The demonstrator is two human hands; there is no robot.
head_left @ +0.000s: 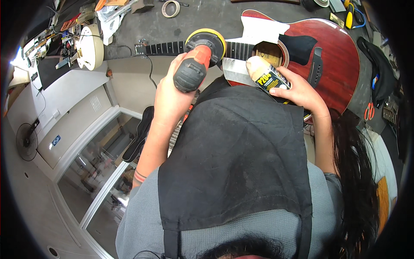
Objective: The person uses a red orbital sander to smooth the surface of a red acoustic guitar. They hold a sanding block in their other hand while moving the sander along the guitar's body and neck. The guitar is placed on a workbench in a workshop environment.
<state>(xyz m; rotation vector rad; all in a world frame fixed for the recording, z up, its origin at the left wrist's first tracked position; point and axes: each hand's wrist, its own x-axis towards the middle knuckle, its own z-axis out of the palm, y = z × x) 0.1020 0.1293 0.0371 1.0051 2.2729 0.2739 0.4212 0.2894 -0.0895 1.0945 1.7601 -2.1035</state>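
A red-and-black handheld power polisher [191,74] with a round yellow-edged pad is gripped in my left hand [169,100]. Its pad is over the fretted neck [164,48] of a dark red acoustic guitar [334,45]; whether pad and frets touch, I cannot tell. My right hand [304,93] is closed around a pale bottle with a black-and-yellow label [268,79], tilted beside the soundhole [271,51]. White sheet [261,29] covers part of the guitar's top on the far side of the fretboard, and a pale silvery sheet [238,74] lies on the near side.
The guitar rests on a dark workbench [207,17]. A tape roll [170,8] lies at the back, and red-handled scissors [369,111] and black cloth [374,69] lie at right. A cream guitar body [90,46] and a cable [151,69] are at left.
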